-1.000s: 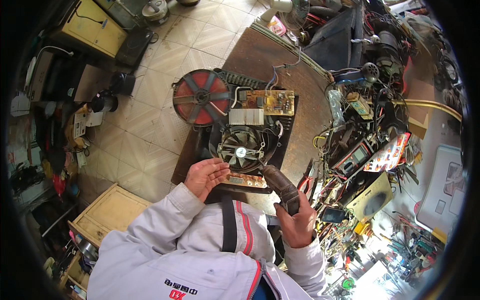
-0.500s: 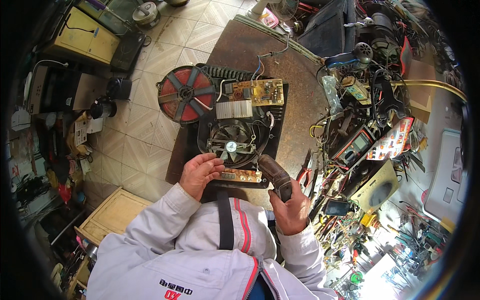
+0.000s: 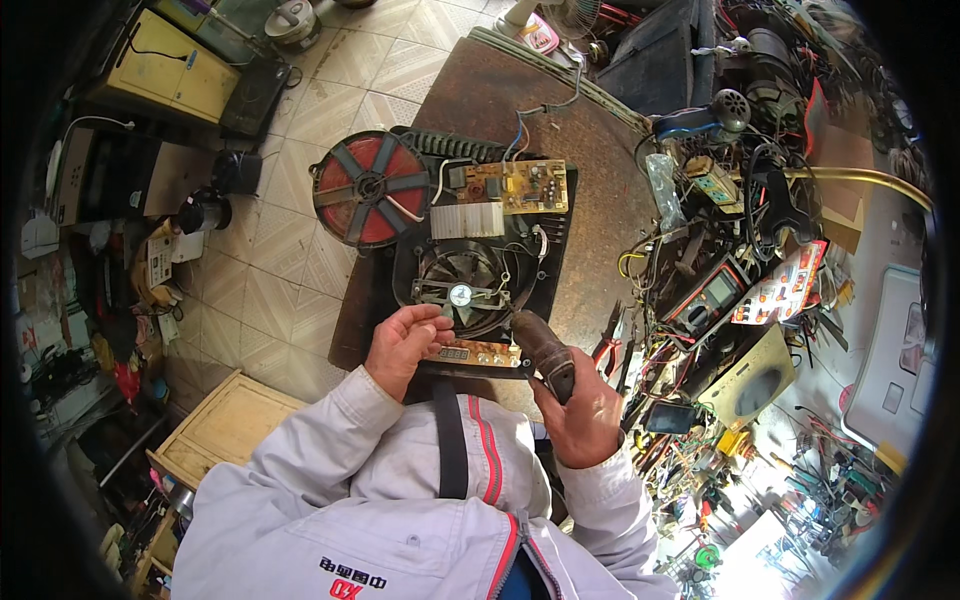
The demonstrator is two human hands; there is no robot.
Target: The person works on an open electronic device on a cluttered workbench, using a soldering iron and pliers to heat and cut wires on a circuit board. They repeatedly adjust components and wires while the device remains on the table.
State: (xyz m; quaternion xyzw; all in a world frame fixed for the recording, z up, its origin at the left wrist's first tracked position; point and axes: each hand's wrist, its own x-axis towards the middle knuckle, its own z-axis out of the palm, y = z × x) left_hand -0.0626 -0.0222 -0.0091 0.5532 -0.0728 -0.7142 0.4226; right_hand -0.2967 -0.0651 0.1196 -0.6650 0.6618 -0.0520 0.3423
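Head view: right hand [image 3: 585,415] clenched the stiff dark-brown iron handle [image 3: 545,352]; left hand [image 3: 405,343] pinched at the fragile narrow control board [image 3: 470,355], best held by edges

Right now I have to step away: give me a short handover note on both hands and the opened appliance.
Left hand: fingers curled at the near edge of the opened appliance base, by the narrow control board and the cooling fan; what it pinches, if anything, cannot be seen.
Right hand: grip shut on a dark-handled tool, tip at the control board's right end.
Done: cover off, red coil disc swung out to the left, yellow circuit board and heat sink exposed.
Left: control board and fan sit in the base.
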